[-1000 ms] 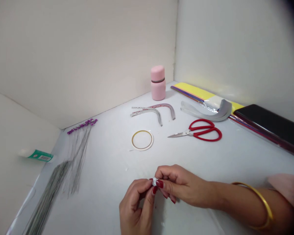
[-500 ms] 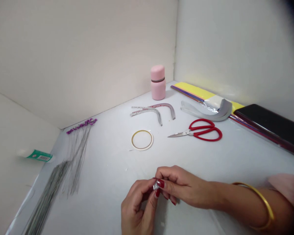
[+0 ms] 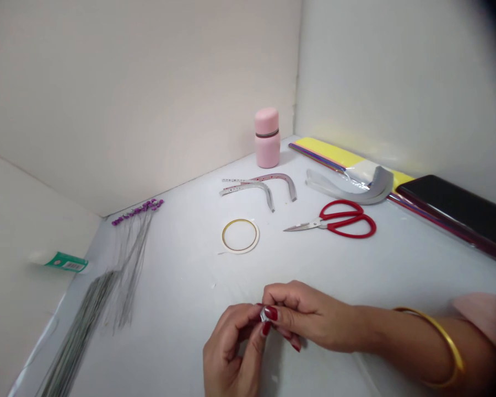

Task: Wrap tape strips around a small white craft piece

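Between my fingertips is a small folded white paper piece (image 3: 263, 315) with dark marks, mostly covered by the fingers. My left hand (image 3: 235, 347) pinches it from the left with thumb and forefinger. From the other side my right hand (image 3: 303, 314) presses its thumb on the same piece, its other fingers curled behind. Beyond the hands lies a roll of thin white tape (image 3: 238, 252), its loose end pointing left. Scissors with red handles (image 3: 339, 226) rest to the right of the tape, blades toward the left.
Patterned paper strips (image 3: 268, 190) lie bent behind the tape, near a pink bottle (image 3: 267, 149). At right are a clear curved strip bundle (image 3: 355, 194), yellow sheets (image 3: 322, 150) and a black phone (image 3: 450, 207). Wires (image 3: 80, 325) and purple-tipped stems (image 3: 138, 215) lie at left.
The small white piece has been turned and shifted slightly between the fingertips, and less of it shows now. My left hand has moved a little to the right. Other objects stay put.
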{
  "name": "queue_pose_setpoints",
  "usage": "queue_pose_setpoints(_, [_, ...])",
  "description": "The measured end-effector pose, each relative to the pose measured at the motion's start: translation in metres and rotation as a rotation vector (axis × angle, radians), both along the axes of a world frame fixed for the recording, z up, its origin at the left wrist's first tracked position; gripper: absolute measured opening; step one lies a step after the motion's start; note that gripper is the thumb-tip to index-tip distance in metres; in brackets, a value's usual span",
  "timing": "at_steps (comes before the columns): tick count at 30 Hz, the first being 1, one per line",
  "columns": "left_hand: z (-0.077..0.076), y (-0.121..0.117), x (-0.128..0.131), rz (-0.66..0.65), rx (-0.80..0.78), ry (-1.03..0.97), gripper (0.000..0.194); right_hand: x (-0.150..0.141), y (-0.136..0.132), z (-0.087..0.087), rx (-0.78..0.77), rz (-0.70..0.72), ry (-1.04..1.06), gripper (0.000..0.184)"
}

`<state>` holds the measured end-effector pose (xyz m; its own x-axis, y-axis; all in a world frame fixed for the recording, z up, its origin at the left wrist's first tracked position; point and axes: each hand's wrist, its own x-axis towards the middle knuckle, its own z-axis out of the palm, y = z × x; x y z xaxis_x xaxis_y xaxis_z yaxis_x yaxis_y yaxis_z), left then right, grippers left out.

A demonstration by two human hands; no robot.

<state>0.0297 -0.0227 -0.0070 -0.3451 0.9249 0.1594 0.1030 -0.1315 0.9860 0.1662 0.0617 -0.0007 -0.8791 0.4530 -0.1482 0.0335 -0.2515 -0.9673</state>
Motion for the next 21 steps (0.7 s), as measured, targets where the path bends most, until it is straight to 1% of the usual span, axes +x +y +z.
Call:
queue_pose_setpoints(5, [-0.003,-0.001,-0.002,-0.036,0.053,0.013,0.014,-0.001,0.000,-0.002,-0.032,0.024,0.002,0.035])
queue_pose_setpoints(8, [-0.003,0.000,-0.004,-0.055,0.077,0.058,0.015,-0.001,0.000,-0.003,-0.028,0.026,0.007,0.034])
queue_pose_setpoints(14, [0.000,0.001,-0.006,-0.110,0.054,0.065,0.020,0.001,0.001,-0.001,-0.031,0.034,-0.013,0.034])
queue_pose_setpoints(18, [0.000,0.001,-0.010,-0.155,0.051,0.185,0.026,0.002,0.004,-0.002,-0.055,0.054,-0.033,0.034])
queue_pose_setpoints(21, [-0.001,0.001,-0.011,-0.153,0.064,0.294,0.027,0.002,0.003,-0.001,-0.086,0.057,-0.024,0.034])
